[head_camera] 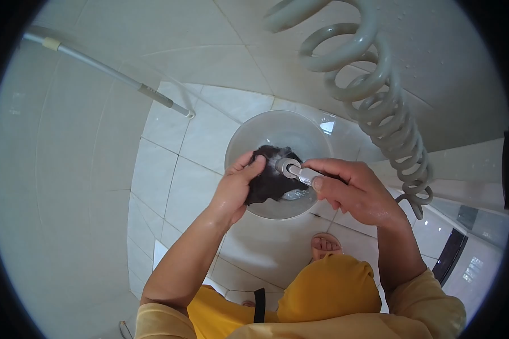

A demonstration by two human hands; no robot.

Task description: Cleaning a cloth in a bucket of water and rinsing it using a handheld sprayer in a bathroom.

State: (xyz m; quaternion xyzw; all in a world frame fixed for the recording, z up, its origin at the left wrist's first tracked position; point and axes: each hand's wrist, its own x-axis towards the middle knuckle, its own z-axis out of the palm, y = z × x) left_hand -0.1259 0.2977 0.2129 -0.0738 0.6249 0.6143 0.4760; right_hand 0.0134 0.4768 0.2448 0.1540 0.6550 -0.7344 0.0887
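My left hand (241, 180) grips a dark, wet piece of cloth (265, 184) by its left edge, thumb on top. The cloth hangs over a round, translucent plastic basin (236, 137) on the tiled floor. In my right hand (352, 188) is a handheld sprayer (297, 170) with a round head and a silvery handle. Its head is pointed at the cloth, and whitish water shows on the fabric beside it. Below the cloth, some water (296, 194) glints in the basin. My right fingers are partly hidden behind the sprayer handle.
A coiled grey hose (371, 101) hangs down at the right, close to my right forearm. Against the left wall leans a metal pole (110, 72), its lower end near the floor tiles (203, 140). My sandalled foot (325, 245) stands just in front of the basin.
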